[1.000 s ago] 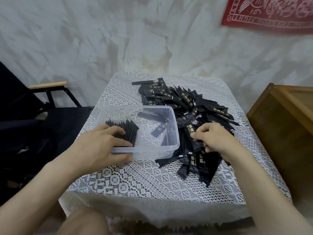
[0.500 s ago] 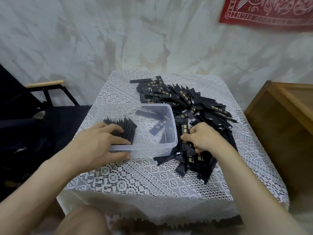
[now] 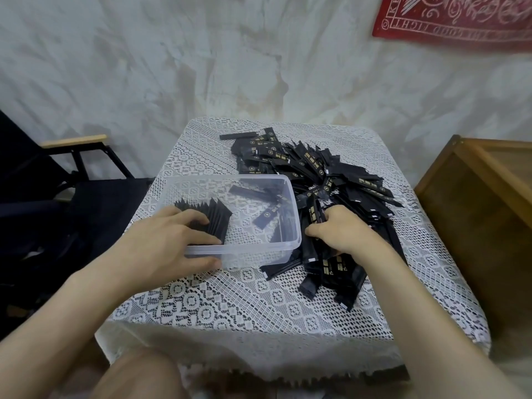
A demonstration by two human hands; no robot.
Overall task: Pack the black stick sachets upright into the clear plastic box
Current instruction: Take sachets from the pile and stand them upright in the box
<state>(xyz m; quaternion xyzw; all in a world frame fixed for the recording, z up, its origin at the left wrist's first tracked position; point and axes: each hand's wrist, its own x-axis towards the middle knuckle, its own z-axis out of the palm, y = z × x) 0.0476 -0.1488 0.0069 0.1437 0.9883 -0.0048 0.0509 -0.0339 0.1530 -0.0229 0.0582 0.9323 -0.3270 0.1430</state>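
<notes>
Sachets, black sticks with gold print, lie in one big loose heap on the lace-covered table, just right of and behind the single clear plastic box; the heap holds dozens, too overlapped to count exactly. Inside the box, one packed row of sachets stands upright at the left end, roughly a dozen or more judging by the serrated tops, and about three loose sachets lie or lean slanted toward the right wall. Two bare hands are at work. The left hand straddles the box's near wall: its fingers curl over the rim against the upright row, and the thumb presses the outside of the wall. The right hand rests on the near part of the heap, fingers curled and pinching an upright sachet just beside the box's right wall.
</notes>
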